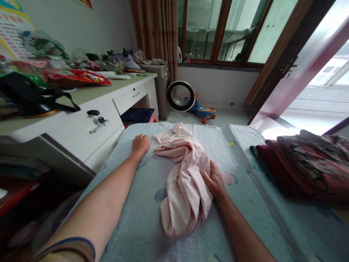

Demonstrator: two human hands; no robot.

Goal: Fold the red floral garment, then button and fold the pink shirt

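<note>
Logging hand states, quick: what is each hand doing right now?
Left hand: curled, resting on the blue quilt, holding nothing.
Right hand: open, flat against the pink garment.

Daylight enters from the far windows [234, 32] and the open door [305, 72] at right, where glare washes out the panes and floor, leaving the near left corner under the desk [81, 120] dim, with wide-angle bending at the edges and soft focus throughout.

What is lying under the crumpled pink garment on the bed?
The pink garment lies on a light blue quilt with a faint printed pattern. The right hand presses its edge. The quilt directly beneath the garment is covered and cannot be seen.
</note>
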